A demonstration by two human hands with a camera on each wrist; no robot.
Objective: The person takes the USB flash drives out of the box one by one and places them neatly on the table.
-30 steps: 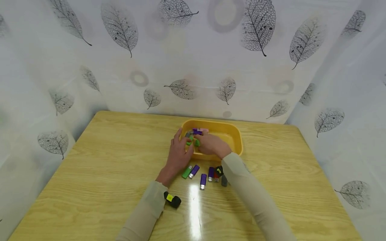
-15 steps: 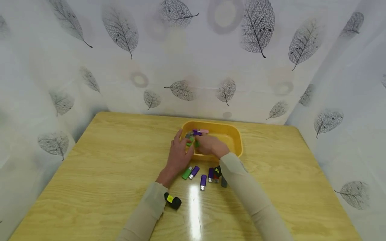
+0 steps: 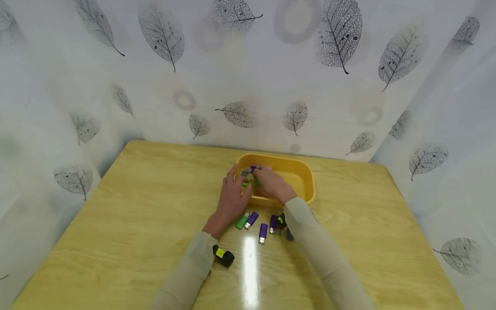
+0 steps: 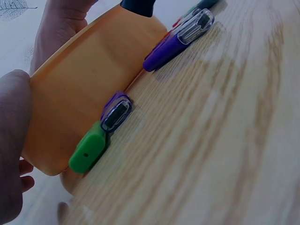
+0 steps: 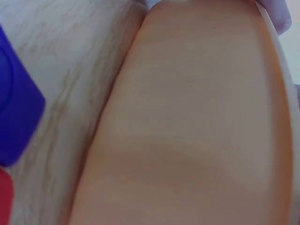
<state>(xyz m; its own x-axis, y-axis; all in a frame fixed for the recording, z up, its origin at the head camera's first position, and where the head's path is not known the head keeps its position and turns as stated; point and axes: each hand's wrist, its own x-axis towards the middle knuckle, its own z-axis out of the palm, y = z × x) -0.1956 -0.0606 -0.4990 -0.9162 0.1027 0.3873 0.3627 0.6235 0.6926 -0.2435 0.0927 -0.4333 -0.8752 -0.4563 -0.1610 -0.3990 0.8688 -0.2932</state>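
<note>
A yellow tray [image 3: 300, 161] stands near the table's back edge, with several USB sticks at its left end. My left hand [image 3: 230, 199] holds the tray's left front corner, one finger over the rim beside a green USB stick [image 3: 246, 181]. In the left wrist view the left hand [image 4: 14, 117] wraps round the tray's end. My right hand [image 3: 272, 185] reaches into the tray, fingers bent down among the sticks. A purple USB stick [image 3: 253, 168] shows by its fingertips, and a bit of green lies under it. Whether it pinches a stick is hidden.
In front of the tray lie a green USB stick [image 3: 242, 221], a purple one [image 3: 251, 220] beside it, another purple one [image 3: 263, 233] and several more by the right wrist. A patterned curtain [image 3: 267, 77] hangs behind the wooden table [image 3: 155, 193].
My right hand's fingers have shifted slightly toward the back of the tray, covering more of the pink and purple sticks. The left hand stays on the tray. The head view has shifted slightly.
</note>
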